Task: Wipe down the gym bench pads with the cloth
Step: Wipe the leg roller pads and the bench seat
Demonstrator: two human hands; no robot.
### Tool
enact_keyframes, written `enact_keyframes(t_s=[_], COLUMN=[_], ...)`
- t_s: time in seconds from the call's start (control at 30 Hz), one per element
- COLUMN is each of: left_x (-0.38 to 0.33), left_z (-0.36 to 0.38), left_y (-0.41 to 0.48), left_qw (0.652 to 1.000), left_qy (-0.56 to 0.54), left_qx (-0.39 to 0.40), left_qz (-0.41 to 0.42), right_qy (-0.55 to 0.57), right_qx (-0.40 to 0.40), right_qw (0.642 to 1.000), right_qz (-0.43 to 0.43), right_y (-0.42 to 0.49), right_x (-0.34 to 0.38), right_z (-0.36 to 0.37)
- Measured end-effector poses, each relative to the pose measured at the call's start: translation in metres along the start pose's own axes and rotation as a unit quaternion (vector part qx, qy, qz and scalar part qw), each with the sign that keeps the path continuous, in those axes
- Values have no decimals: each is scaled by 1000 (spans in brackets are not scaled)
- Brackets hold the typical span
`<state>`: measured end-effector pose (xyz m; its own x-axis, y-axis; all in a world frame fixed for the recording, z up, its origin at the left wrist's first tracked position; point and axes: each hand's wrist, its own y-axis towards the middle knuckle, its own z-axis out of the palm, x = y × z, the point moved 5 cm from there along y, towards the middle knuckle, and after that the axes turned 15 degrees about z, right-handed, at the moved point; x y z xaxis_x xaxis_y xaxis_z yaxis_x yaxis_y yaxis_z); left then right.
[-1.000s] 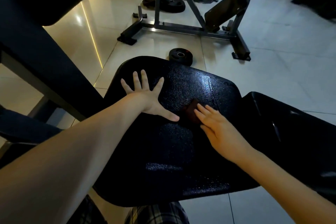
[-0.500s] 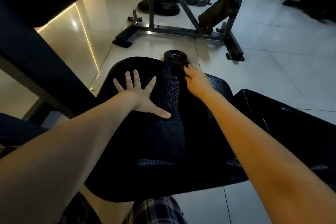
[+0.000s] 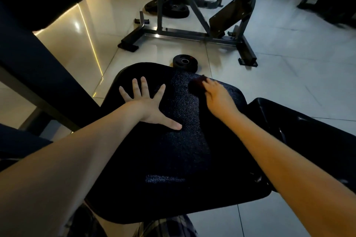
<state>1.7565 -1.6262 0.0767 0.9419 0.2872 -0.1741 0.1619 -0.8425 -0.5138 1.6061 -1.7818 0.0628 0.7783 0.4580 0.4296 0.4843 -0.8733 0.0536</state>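
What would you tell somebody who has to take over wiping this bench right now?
Left hand: flat on the pad, fingers spread, holding nothing.
Right hand: fingers pressing the cloth against the pad's far edge; a bit blurred.
Cloth: small and dark, under the right fingertips, at the far edge.
Done: wiping is under way on this pad; how much is already clean cannot be told.
Left: finish this pad, then wipe the second pad to the right, which neither hand touches.
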Motion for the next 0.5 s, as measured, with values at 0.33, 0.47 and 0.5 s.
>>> enact_keyframes(t_s=[0.33, 0.47, 0.5], left_x=[1, 1, 1], left_z=[0, 1, 0], left_y=[-2, -2, -2], left_qw=[1000, 1000, 1000], left_qy=[-6, -3, -1], left_qx=[-10, -8, -8], left_qz=[6, 9, 8], right_qy=[1, 24, 24], right_qx=[23, 46, 55], right_qw=[1000, 997, 996], right_qz=[9, -62, -64], right_y=[-46, -164, -172], right_x=[-13, -42, -49], right_z=[-12, -25, -25])
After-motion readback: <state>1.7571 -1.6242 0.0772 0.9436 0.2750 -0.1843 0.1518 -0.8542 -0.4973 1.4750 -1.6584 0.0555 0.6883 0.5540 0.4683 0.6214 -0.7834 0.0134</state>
